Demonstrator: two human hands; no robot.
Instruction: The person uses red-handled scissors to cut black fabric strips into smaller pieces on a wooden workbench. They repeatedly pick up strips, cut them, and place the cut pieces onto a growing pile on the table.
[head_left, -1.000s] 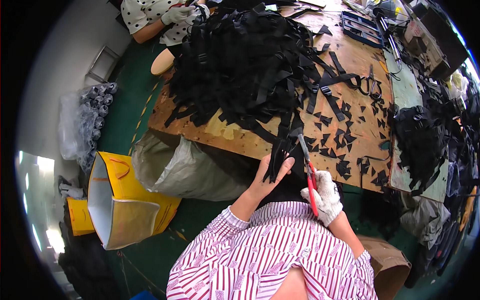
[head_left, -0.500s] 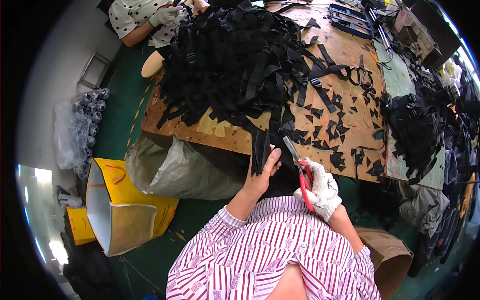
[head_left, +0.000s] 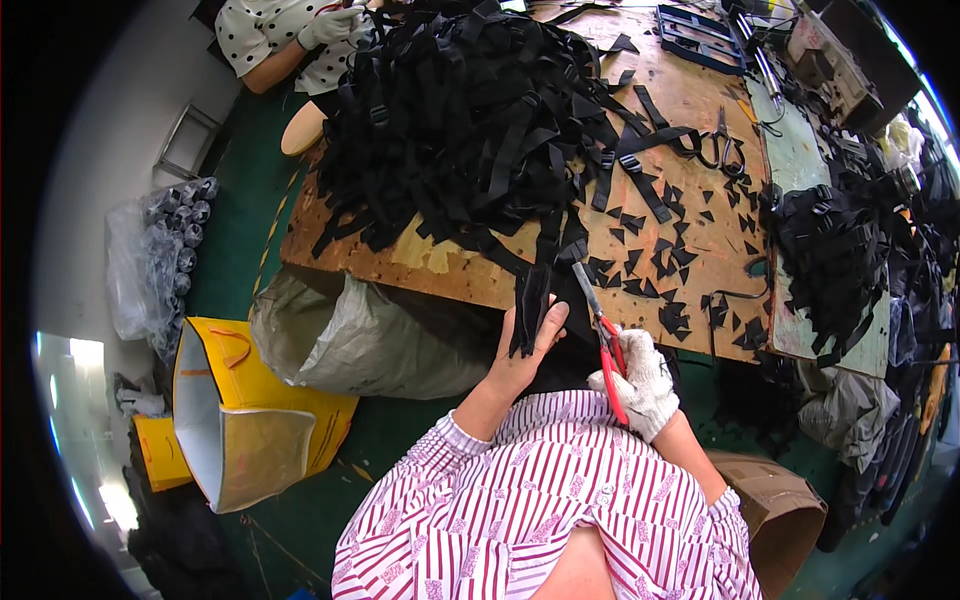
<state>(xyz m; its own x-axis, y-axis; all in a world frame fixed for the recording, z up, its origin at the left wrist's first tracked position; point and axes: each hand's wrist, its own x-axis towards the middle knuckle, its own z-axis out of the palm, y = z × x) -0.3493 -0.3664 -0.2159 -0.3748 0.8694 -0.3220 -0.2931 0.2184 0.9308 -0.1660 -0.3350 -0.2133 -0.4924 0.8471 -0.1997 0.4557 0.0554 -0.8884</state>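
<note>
My bare left hand [head_left: 512, 372] is closed around a folded bundle of black webbing straps [head_left: 531, 305], just off the table's front edge. The lower end of the bundle sticks out past my thumb. In a white knitted glove, my right hand [head_left: 652, 388] grips red-handled scissors [head_left: 612, 368], their blades pointing up and a little left, right beside the straps. The blades look nearly closed and are apart from my left hand. Beyond both hands, a big tangled heap of black straps [head_left: 460, 130] with buckles covers the table's left side.
Small black webbing offcuts [head_left: 635, 265] are scattered over the wooden table [head_left: 400, 265]. Another pair of scissors [head_left: 722, 150] and a blue tray [head_left: 700, 42] lie farther back. A yellow bag [head_left: 265, 440] stands at left, a cardboard box [head_left: 775, 510] at right. Across the table, a person's gloved hand [head_left: 332, 28] shows.
The strap bundle in my left hand has turned more upright and shifted slightly right. The scissors have moved a little, their tips slightly higher and to the right.
</note>
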